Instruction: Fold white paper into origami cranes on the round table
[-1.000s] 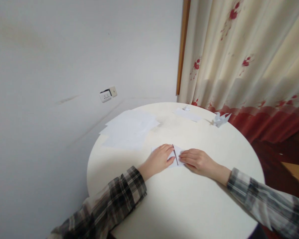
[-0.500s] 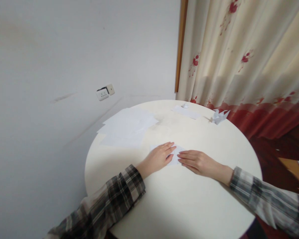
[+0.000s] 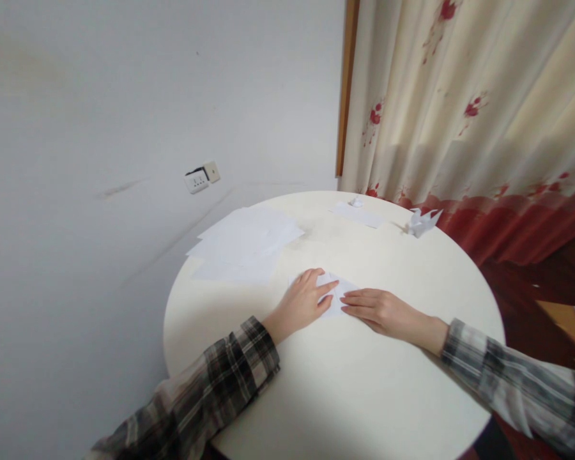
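Pale wall (image 3: 91,128) is standing behind and to the left of the work area, showing scuff marks and carrying a white socket (image 3: 197,181) with a second plate beside it. Cream curtain (image 3: 455,115) with red flowers and a red lower band is hanging on the right, next to a strip of brown wood (image 3: 347,96). Round white table (image 3: 354,396) is occupying the middle of the view.

Folded white paper (image 3: 336,303) is lying flat on the table, near its middle, between and partly under the two hands. Left hand (image 3: 303,301) is resting palm down over the paper's left part; its fingers are spreading loosely, and it is not clenching or grasping anything. Right hand (image 3: 382,313) is lying over the paper's right part with fingers straight and close together, the tips touching the sheet; whether the thumb is pinching an edge cannot be told, as it is hidden. Both arms are wearing plaid sleeves (image 3: 242,358).

Loose white sheets (image 3: 244,243) are overlapping at the table's far left. Toward the far edge, a small paper figure (image 3: 356,202) is sitting on a separate sheet (image 3: 359,216); its shape is too small to judge. A larger paper crane (image 3: 422,222) is standing farther right, near the rim.
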`<state>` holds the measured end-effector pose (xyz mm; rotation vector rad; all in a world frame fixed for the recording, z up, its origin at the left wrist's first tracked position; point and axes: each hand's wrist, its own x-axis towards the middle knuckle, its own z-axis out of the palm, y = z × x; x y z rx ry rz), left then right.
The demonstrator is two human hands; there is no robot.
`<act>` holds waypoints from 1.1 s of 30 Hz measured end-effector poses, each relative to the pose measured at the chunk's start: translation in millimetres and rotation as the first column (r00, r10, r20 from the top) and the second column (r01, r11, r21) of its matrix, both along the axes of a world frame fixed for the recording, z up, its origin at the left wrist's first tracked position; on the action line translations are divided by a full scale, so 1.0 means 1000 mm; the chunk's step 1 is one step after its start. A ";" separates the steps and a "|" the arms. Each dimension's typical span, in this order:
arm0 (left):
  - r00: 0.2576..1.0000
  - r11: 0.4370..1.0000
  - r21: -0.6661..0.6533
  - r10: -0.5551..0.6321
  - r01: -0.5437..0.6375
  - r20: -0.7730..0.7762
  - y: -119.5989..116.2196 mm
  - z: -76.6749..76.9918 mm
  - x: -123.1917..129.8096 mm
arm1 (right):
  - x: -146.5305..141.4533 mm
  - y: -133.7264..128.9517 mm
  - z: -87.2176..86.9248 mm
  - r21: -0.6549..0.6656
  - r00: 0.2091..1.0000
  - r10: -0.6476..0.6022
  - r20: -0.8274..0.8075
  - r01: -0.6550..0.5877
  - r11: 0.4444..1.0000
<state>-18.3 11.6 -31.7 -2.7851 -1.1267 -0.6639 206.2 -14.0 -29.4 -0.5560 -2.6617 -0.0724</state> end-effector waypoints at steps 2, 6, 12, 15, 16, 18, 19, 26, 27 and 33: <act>1.000 1.000 -0.008 -0.002 0.002 -0.009 0.000 0.000 0.000 | 0.000 0.000 0.000 -0.007 1.000 0.003 -0.010 -0.003 1.000; 0.998 0.998 -0.041 -0.041 0.039 -0.044 0.001 -0.001 0.001 | 0.001 0.000 -0.001 -0.027 0.999 -0.004 -0.043 0.003 1.000; 0.996 0.996 -0.074 -0.058 0.052 -0.070 0.004 -0.002 0.002 | 0.001 -0.001 0.000 -0.034 0.998 -0.002 -0.065 0.000 0.999; 0.996 0.995 -0.081 -0.055 0.050 -0.066 0.004 -0.002 0.002 | 0.000 -0.002 -0.001 -0.025 0.998 -0.002 -0.060 0.000 1.000; 0.996 0.995 -0.082 -0.057 0.052 -0.065 0.004 -0.002 0.002 | 0.000 -0.002 -0.001 -0.021 0.998 -0.002 -0.055 0.001 1.000; 0.996 0.995 -0.084 -0.063 0.057 -0.068 0.004 -0.002 0.002 | 0.000 -0.002 -0.001 -0.014 0.999 0.000 -0.046 -0.001 1.000; 0.995 0.995 -0.084 -0.065 0.059 -0.071 0.004 -0.002 0.002 | 0.000 -0.002 0.000 -0.012 0.999 0.002 -0.043 -0.002 1.000; 0.995 0.994 -0.085 -0.073 0.067 -0.068 0.004 -0.002 0.002 | 0.000 -0.002 0.001 -0.022 0.999 -0.002 -0.045 0.001 1.000; 0.995 0.994 -0.083 -0.074 0.068 -0.068 0.004 -0.002 0.002 | 0.000 -0.002 0.001 -0.028 0.999 -0.003 -0.043 0.002 1.000; 0.996 0.996 -0.074 -0.054 0.049 -0.074 0.003 0.001 0.004 | 0.000 -0.003 0.004 -0.074 0.998 0.005 -0.057 -0.009 0.997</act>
